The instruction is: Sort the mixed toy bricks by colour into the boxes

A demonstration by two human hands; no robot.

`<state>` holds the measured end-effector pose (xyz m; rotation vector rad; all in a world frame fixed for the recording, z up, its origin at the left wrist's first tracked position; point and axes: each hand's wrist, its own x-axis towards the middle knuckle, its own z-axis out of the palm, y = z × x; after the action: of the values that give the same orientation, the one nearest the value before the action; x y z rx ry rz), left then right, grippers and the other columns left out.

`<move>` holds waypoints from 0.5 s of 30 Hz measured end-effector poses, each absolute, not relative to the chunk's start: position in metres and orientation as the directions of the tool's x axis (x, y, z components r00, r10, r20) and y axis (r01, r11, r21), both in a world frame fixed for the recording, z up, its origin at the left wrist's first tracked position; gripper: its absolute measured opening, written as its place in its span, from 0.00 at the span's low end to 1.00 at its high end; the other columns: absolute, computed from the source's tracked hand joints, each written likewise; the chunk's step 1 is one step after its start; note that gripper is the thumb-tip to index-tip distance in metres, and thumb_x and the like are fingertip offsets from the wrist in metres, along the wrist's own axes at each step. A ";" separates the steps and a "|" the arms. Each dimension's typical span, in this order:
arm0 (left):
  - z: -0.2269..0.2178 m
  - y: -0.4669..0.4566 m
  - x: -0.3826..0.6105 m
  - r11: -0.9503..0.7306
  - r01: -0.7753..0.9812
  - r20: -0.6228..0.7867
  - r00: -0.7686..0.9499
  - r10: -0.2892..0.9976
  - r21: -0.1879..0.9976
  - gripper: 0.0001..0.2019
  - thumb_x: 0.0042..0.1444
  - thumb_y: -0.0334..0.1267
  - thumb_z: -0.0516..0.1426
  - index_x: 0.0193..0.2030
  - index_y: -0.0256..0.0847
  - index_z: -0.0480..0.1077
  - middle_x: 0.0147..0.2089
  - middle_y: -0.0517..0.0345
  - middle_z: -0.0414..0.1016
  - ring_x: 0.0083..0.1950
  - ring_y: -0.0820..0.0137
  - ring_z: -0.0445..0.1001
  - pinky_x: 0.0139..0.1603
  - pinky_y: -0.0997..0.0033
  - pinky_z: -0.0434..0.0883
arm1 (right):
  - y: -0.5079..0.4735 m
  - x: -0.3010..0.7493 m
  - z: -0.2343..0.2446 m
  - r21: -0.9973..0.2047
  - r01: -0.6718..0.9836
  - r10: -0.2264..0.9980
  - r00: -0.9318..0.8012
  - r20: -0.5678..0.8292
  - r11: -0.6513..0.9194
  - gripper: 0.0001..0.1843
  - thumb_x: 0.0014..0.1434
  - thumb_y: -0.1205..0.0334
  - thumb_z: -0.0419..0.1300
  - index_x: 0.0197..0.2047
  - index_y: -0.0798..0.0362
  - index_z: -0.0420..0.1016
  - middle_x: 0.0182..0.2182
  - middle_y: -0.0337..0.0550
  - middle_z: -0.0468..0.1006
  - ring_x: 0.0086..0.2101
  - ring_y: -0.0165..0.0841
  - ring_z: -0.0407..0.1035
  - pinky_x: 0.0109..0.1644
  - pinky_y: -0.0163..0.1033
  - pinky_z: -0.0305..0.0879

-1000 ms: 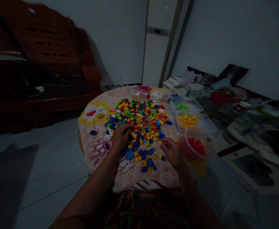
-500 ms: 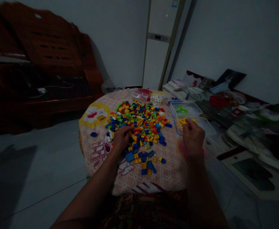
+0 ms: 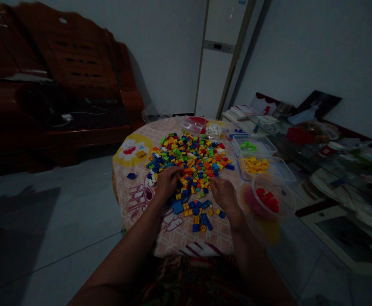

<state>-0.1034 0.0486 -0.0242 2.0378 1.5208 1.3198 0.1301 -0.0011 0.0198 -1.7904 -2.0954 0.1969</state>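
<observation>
A pile of small coloured bricks (image 3: 189, 159) covers the middle of a round table with a patterned cloth (image 3: 135, 195). My left hand (image 3: 167, 182) lies palm down on the pile's near left edge, fingers spread over the bricks. My right hand (image 3: 222, 193) rests palm down at the pile's near right edge, its fingertips touching the bricks and nothing visibly held. A few blue and yellow bricks (image 3: 200, 216) lie loose between my hands, and one blue brick (image 3: 131, 175) sits apart at the left.
To the right stand a clear box with green bricks (image 3: 252, 146), a box with yellow bricks (image 3: 257, 165) and a round tub with red bricks (image 3: 269, 199). Small tubs (image 3: 201, 125) sit at the table's far edge. A dark wooden bench (image 3: 61, 97) stands at the left, a cluttered glass table (image 3: 316, 144) at the right.
My right hand went from the table's near side out to the yellow-brick box, then came back to the pile's near right edge. My left hand stayed on the pile.
</observation>
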 end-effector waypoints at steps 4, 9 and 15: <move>-0.023 0.048 -0.103 -0.405 0.606 0.491 0.027 0.871 0.685 0.16 0.59 0.33 0.50 0.43 0.42 0.79 0.47 0.53 0.81 0.50 0.63 0.77 0.55 0.61 0.73 | -0.001 0.132 0.014 -0.306 0.929 0.975 -0.174 0.139 0.209 0.14 0.64 0.58 0.57 0.51 0.47 0.79 0.41 0.47 0.84 0.41 0.39 0.76 0.41 0.37 0.63; -0.022 0.047 -0.103 -0.395 0.615 0.484 0.026 0.875 0.682 0.16 0.58 0.32 0.50 0.43 0.42 0.79 0.47 0.53 0.81 0.50 0.64 0.77 0.55 0.62 0.73 | -0.001 0.139 0.006 -0.528 0.832 0.984 -0.107 0.144 0.167 0.11 0.62 0.61 0.54 0.37 0.49 0.79 0.33 0.45 0.82 0.35 0.36 0.76 0.37 0.36 0.64; -0.022 0.048 -0.103 -0.400 0.606 0.483 0.028 0.875 0.688 0.16 0.58 0.32 0.50 0.43 0.41 0.79 0.47 0.52 0.81 0.50 0.64 0.77 0.55 0.61 0.73 | 0.000 0.140 0.007 -0.961 0.270 0.998 0.008 -0.055 -0.055 0.12 0.53 0.57 0.55 0.36 0.54 0.75 0.18 0.36 0.75 0.18 0.29 0.68 0.22 0.31 0.61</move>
<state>-0.1034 0.0476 -0.0221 2.0189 1.5183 1.3101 0.1395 -0.0005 0.0073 -1.4514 -1.3818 1.1083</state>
